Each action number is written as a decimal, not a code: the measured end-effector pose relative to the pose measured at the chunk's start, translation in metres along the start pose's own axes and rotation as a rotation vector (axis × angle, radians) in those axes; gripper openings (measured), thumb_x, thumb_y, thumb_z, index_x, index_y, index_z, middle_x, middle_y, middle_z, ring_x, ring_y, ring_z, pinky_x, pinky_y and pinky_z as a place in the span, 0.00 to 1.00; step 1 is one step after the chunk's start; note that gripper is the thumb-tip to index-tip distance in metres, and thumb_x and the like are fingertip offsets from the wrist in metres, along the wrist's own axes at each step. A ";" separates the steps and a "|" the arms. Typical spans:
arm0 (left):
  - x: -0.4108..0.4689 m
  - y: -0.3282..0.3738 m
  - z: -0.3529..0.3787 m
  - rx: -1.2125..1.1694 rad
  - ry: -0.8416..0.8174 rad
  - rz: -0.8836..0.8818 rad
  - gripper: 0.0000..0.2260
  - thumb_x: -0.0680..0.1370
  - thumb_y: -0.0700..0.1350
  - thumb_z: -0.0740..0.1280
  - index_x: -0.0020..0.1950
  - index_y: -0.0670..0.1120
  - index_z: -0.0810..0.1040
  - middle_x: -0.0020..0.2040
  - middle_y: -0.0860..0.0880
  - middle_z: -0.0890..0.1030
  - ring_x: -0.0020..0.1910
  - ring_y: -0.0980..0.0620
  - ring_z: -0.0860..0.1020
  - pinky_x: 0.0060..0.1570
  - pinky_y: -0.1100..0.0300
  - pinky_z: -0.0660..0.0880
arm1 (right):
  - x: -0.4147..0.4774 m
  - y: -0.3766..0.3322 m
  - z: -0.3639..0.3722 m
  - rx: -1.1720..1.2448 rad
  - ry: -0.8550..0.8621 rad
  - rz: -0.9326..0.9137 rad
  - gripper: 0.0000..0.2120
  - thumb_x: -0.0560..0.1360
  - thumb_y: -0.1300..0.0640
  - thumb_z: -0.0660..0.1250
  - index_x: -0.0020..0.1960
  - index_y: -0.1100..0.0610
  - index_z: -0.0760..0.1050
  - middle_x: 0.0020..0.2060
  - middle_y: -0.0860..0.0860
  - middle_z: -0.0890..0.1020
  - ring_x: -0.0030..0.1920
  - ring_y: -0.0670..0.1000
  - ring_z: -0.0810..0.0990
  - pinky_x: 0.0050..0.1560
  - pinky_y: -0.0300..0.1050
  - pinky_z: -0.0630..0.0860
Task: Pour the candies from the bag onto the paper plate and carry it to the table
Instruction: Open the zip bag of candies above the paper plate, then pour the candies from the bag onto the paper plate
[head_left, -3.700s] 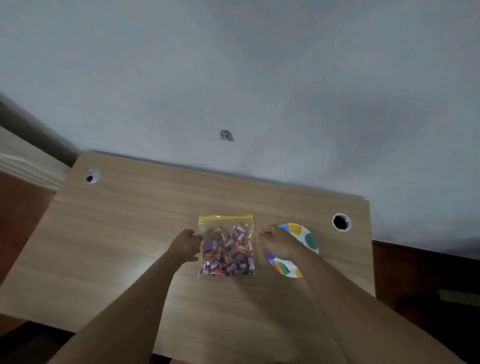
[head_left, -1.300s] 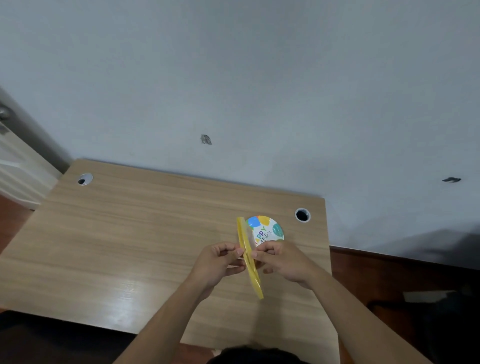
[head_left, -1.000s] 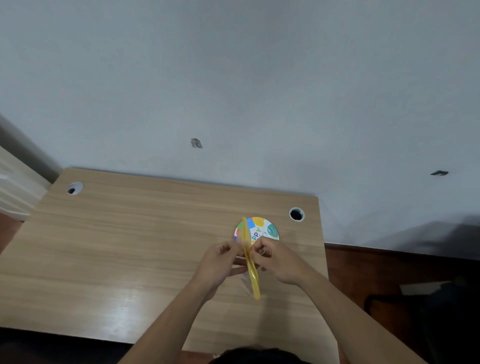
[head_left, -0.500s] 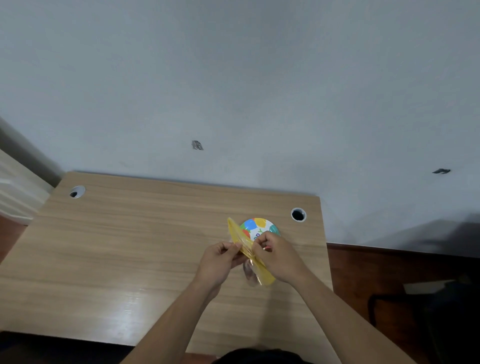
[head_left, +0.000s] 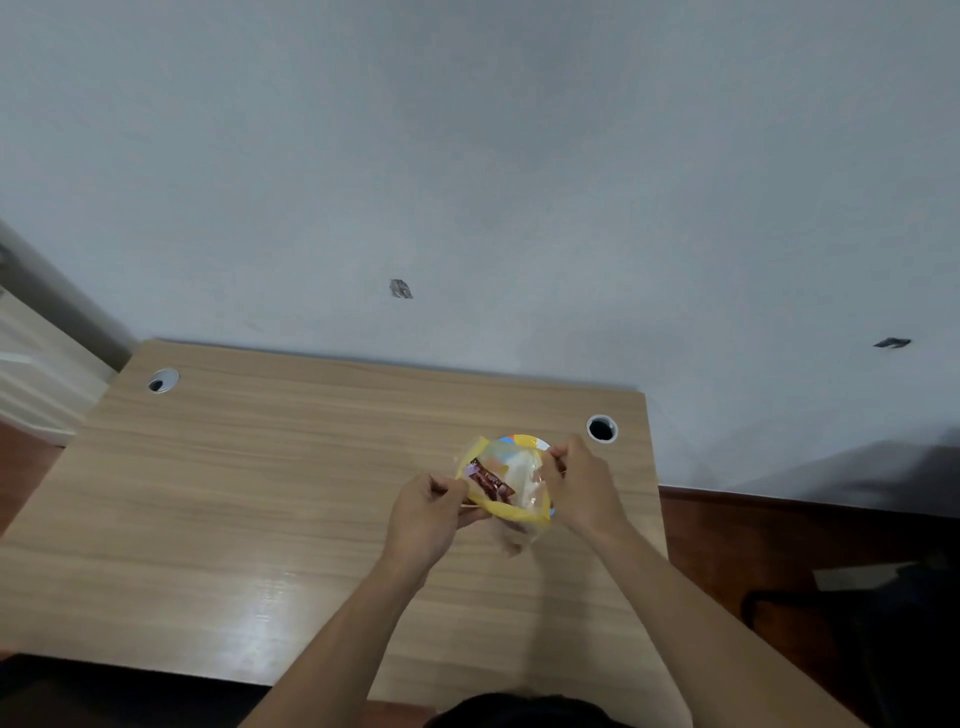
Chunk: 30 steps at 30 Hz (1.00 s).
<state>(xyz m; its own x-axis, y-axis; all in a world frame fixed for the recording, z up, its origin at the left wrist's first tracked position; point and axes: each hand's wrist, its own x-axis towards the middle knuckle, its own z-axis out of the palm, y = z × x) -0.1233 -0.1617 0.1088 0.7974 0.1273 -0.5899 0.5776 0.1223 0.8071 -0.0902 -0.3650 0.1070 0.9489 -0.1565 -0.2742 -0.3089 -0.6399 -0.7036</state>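
Hands work together above the wooden desk (head_left: 260, 493). Left hand (head_left: 428, 512) pinches the near edge of the bag (head_left: 506, 480) at its yellow rim; right hand (head_left: 582, 483) pinches the opposite edge, so the mouth gapes wide. Candies (head_left: 488, 483) show inside through the opening. Paper plate (head_left: 524, 442) lies on the desk directly beneath the bag, mostly hidden, near a cable hole (head_left: 601, 429).
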 end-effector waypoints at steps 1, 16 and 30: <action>0.000 0.001 -0.003 0.076 0.027 -0.002 0.10 0.82 0.37 0.67 0.52 0.28 0.79 0.49 0.34 0.89 0.44 0.40 0.91 0.53 0.48 0.88 | 0.002 0.000 -0.004 -0.025 -0.016 -0.042 0.05 0.85 0.55 0.65 0.56 0.56 0.76 0.45 0.50 0.89 0.45 0.54 0.87 0.47 0.53 0.84; -0.002 0.023 -0.030 0.866 -0.560 -0.097 0.19 0.79 0.61 0.74 0.53 0.45 0.81 0.61 0.46 0.88 0.55 0.49 0.87 0.54 0.52 0.84 | 0.010 -0.002 -0.024 -0.401 -0.117 -0.279 0.05 0.88 0.47 0.55 0.54 0.45 0.66 0.49 0.45 0.87 0.47 0.57 0.85 0.47 0.57 0.83; 0.046 -0.009 0.010 0.788 -0.348 0.771 0.17 0.85 0.43 0.67 0.74 0.50 0.77 0.68 0.60 0.78 0.64 0.56 0.81 0.59 0.54 0.80 | 0.028 -0.015 -0.062 0.215 -0.271 -0.202 0.06 0.85 0.48 0.69 0.55 0.49 0.83 0.46 0.40 0.89 0.46 0.38 0.86 0.53 0.40 0.77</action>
<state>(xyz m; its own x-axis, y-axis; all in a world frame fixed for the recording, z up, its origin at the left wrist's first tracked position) -0.0899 -0.1668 0.0748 0.9199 -0.3921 0.0052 -0.2320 -0.5335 0.8134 -0.0553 -0.4068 0.1504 0.9491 0.1792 -0.2589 -0.1515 -0.4608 -0.8745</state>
